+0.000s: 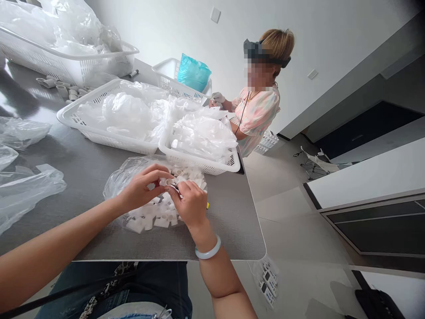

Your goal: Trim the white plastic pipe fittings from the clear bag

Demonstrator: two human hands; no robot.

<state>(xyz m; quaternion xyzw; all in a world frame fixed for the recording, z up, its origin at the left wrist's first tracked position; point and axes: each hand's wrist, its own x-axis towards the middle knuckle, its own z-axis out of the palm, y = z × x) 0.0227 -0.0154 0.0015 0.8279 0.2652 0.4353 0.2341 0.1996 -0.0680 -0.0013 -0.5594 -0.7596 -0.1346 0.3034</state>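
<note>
A small white hollow plastic fitting (169, 181) is held just above a heap of similar white plastic fittings (153, 218), pinched between the left hand (142, 188) and the right hand (187, 204). The left fingers (156, 170) are curled closely over it, and the right fingers (181, 188) are bunched tightly against it; neither hand is spread open. A small dark edge is seen at the right fingertips, but what it belongs to cannot be told. The heap is contained in a crumpled clear plastic bag (114, 186), which rests on a grey metal table top (226, 217). A pale green bangle (208, 248) is worn on the right wrist.

Beyond the hands, a white perforated plastic basket (206, 164) and a second white perforated basket (109, 144) are filled with clear plastic wrapping. A third white basket (66, 66) is placed further along the table, with short grey pipe fittings (63, 91) lying beside it. A fourth white basket (166, 79) holds a teal plastic bag (194, 73). Loose clear plastic bags (23, 195) are spread at the table's left side. Across the table, a co-worker (255, 115) is seated, with white-gloved hands (217, 98) held at the table edge.
</note>
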